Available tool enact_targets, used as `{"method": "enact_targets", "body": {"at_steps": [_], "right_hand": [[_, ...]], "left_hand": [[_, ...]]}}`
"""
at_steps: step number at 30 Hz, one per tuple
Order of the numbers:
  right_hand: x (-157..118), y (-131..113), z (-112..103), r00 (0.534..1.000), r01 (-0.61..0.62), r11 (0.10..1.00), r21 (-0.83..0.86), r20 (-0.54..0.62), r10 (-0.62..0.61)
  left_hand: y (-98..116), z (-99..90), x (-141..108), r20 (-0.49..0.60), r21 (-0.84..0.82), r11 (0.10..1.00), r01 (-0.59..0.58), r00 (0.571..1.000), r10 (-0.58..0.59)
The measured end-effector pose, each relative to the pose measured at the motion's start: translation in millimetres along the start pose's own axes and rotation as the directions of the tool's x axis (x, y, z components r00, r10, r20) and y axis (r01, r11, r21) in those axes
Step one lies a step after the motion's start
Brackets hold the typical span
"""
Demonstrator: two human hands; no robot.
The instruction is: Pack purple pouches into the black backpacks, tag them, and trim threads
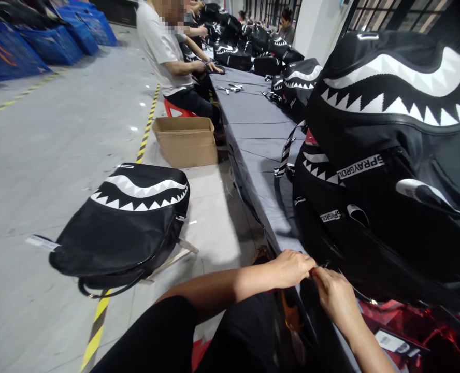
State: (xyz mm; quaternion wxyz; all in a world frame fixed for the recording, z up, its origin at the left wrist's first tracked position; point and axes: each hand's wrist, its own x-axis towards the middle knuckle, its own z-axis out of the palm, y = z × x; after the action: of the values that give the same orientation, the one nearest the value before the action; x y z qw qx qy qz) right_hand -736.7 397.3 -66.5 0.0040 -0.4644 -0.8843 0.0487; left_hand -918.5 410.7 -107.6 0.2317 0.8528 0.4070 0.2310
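Note:
My left hand (293,268) and my right hand (333,292) meet at the near edge of the grey-covered table (253,140). Both have their fingers closed, pinching something too small and hidden to name, with a bit of red between the fingertips. Just beyond them on the right, a large black backpack (370,217) with a white shark-teeth pattern rests on other similar bags. Shiny red material (420,331) lies under the bags, to the right of my right hand.
Another black backpack (129,228) rests on a low wooden support on the floor at left. A cardboard box (187,142) stands beside the table. A seated person (168,57) works farther along. Blue sacks (51,44) stand at back left; metal tools (232,89) lie on the table.

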Motion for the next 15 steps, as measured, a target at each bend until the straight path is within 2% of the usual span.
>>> {"method": "enact_targets", "body": {"at_steps": [3,8,10,12,15], "right_hand": [[0.4,-1.4,1.3,1.0,0.01,1.0,0.003,-0.024,-0.01],[1.1,-1.5,-0.1,0.999,-0.042,0.998,0.038,-0.018,0.043],[0.4,-0.9,-0.8,0.998,-0.053,0.995,0.084,-0.027,0.055],[-0.8,-0.8,-1.0,0.995,-0.05,0.986,0.156,-0.072,0.062],[-2.3,-2.8,-1.2,0.983,-0.017,0.949,0.315,-0.166,0.073]], "left_hand": [[0.0,2.2,0.4,-0.016,0.031,0.999,-0.033,0.999,0.034],[1.2,11.5,-0.7,-0.084,0.067,0.998,0.003,0.996,0.003],[-1.3,16.2,-3.2,-0.151,0.063,0.997,-0.04,0.987,0.049],[-6.0,19.8,-5.8,-0.262,0.069,0.997,-0.042,0.963,0.059],[-13.8,21.5,-7.0,-0.366,0.037,0.997,0.062,0.93,-0.044]]}}
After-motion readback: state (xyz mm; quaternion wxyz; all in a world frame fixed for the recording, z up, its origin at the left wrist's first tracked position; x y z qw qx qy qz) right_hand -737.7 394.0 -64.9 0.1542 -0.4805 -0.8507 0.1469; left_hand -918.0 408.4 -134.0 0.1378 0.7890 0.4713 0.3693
